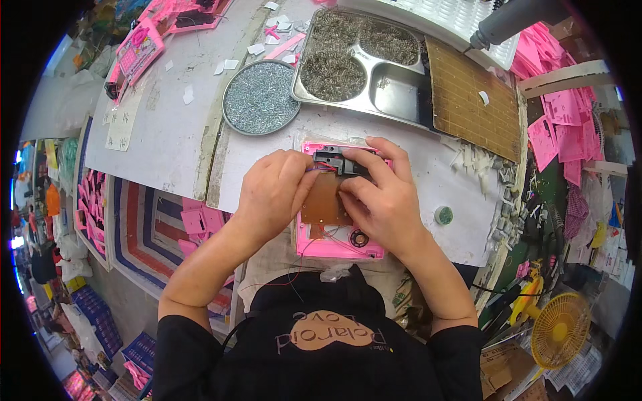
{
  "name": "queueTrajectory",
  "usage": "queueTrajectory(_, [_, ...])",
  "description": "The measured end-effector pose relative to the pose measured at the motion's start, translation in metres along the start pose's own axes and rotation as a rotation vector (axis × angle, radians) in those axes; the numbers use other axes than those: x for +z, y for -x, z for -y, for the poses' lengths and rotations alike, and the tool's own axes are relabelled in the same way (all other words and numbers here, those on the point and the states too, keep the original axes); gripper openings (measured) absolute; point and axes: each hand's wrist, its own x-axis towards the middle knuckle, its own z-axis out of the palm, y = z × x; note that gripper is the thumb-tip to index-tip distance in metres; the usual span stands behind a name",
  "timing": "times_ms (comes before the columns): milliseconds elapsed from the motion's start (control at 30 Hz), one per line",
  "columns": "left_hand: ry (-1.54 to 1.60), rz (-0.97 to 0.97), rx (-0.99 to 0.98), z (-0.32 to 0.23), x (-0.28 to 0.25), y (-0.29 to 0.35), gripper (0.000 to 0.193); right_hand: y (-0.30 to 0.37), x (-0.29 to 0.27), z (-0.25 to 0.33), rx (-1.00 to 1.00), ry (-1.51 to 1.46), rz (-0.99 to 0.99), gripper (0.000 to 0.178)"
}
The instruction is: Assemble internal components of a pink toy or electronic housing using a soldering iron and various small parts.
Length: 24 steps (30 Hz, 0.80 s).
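Note:
A pink plastic case (344, 250) lies open on the table in front of me. In its upper part sits a black plastic box (329, 155), and a brown circuit board (319, 204) lies below that. Thin red and blue wires (324, 166) run by the black box, pinched in the closed fingers of my left hand (273, 190). My right hand (382, 190) closes thumb and finger at the board's right edge, while its other fingers rest on the black box. A small round black speaker (359, 238) shows at the case's lower right.
A round dish of screws (261, 97) stands beyond my left hand. Beside it is a metal compartment tray (396, 90) with small springs, then a brown perforated board (471, 100). An electric screwdriver (511, 27) hangs at upper right. A small green-filled pot (443, 215) stands right of my hand.

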Motion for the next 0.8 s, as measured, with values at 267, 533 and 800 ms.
queueTrajectory(267, [-0.043, 0.134, 0.034, -0.01, -0.015, -0.014, 0.014, -0.001, -0.004, -0.003, -0.018, -0.019, -0.013, 0.018])
queueTrajectory(533, [-0.219, 0.355, 0.154, 0.003, -0.022, -0.031, 0.015, -0.002, -0.012, -0.003, -0.018, -0.049, -0.028, 0.02])
queueTrajectory(800, [0.49, 0.467, -0.453, -0.025, -0.018, 0.011, 0.012, -0.007, 0.009, 0.005, -0.078, 0.075, -0.01, 0.017])
